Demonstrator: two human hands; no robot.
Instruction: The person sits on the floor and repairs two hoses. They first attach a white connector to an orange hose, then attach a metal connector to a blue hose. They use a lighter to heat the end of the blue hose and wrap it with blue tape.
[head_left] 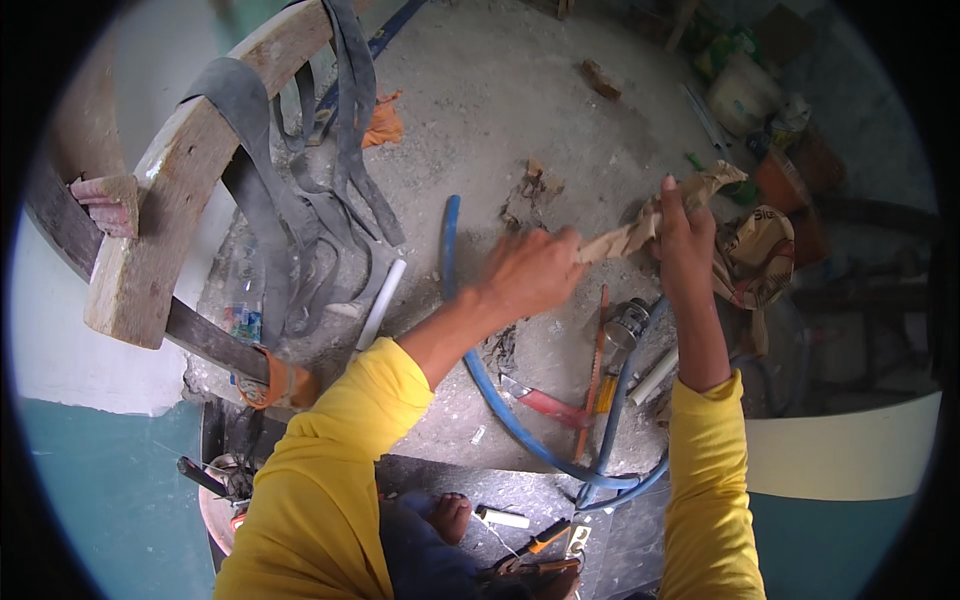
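Observation:
My left hand, a little blurred, is closed on one end of a twisted strip of brown paper. Further along the same strip, my right hand grips it with the thumb pointing up. The strip runs on past the right hand to a ragged end. A larger crumpled piece of brown printed paper shows just right of that hand; whether it joins the strip is hidden. Under my arms, a blue hose curves over the dusty floor.
Grey straps drape over a wooden beam at left. A hacksaw, a clear jar and a white pipe lie on the floor. Pliers lie near my feet. Buckets and blocks crowd the far right.

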